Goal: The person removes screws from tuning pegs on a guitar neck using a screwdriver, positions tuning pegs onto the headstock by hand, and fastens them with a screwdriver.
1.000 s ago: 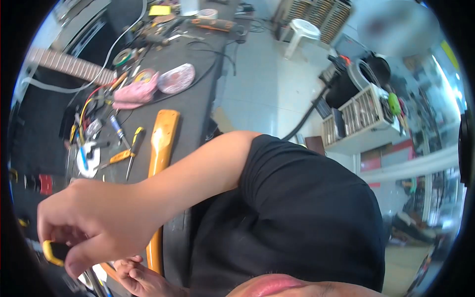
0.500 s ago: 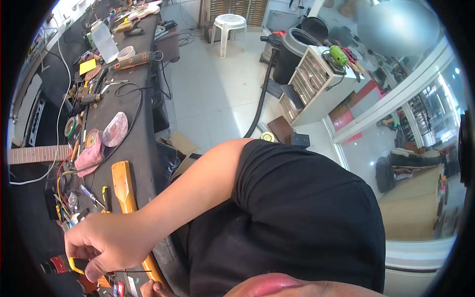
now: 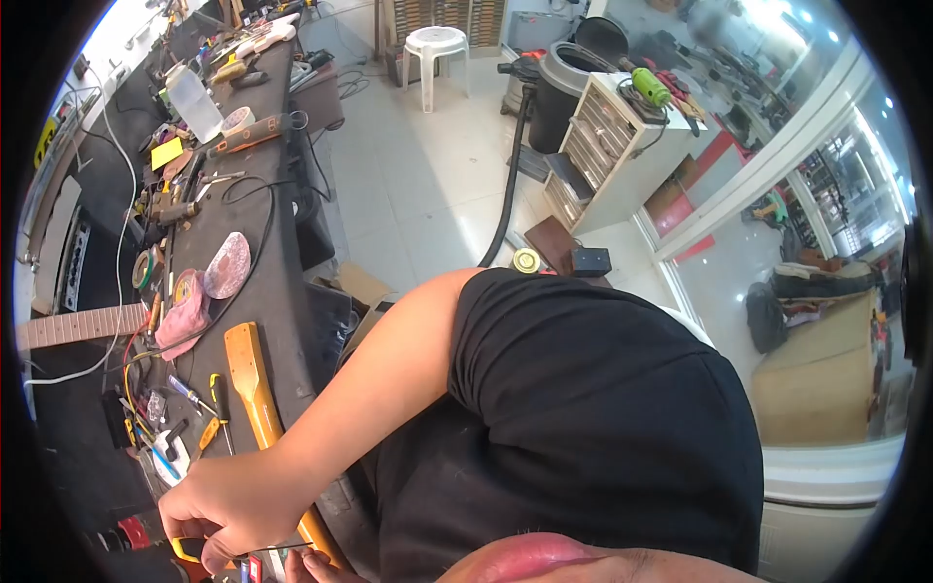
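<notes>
My right hand [image 3: 238, 505] is closed around the yellow-and-black handle of a screwdriver [image 3: 187, 550], held above the bench. Its thin shaft points right, across the orange-yellow guitar neck [image 3: 255, 384]. At the bottom edge, my left hand [image 3: 309, 566] shows only its fingertips, drawn together beside the shaft's end and the neck. Whatever they hold is hidden. Above my right hand lie another yellow-and-black screwdriver [image 3: 220, 396], a blue-handled tool [image 3: 185, 391] and a white dish [image 3: 172, 455].
A pink cloth [image 3: 185, 319], a fretted neck [image 3: 83, 327], cables and a heat gun-like orange tool [image 3: 251, 134] lie on the dark bench [image 3: 228, 219]. Beyond are a white stool [image 3: 435, 41], a black bin [image 3: 556, 102] and a white drawer cabinet [image 3: 637, 155].
The view has swung, shifting the bench left and showing more floor. My right hand holds the screwdriver throughout; its shaft now lies across the neck, beside my left fingertips.
</notes>
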A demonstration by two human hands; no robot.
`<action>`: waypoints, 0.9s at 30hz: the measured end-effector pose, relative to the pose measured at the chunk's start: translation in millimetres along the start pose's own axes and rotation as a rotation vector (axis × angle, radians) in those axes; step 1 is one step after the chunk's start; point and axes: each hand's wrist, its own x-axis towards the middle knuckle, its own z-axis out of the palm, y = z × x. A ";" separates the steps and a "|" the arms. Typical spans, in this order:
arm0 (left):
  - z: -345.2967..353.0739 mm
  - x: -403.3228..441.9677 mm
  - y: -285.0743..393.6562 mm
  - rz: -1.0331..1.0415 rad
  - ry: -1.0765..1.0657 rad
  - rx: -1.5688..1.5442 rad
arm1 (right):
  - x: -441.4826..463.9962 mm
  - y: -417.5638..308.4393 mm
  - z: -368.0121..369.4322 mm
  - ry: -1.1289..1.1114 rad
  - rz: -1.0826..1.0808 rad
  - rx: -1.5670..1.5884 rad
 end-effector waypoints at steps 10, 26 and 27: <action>14.2 -11.2 129.3 -0.346 0.633 -0.133 | 95.3 -4.0 68.7 -0.385 -0.193 -0.006; -21.9 -134.1 187.0 -0.515 0.859 0.418 | 86.9 37.7 201.4 -1.192 -0.494 -0.116; -21.0 -132.0 184.3 -0.517 0.836 0.408 | 87.0 37.5 200.8 -1.194 -0.499 -0.111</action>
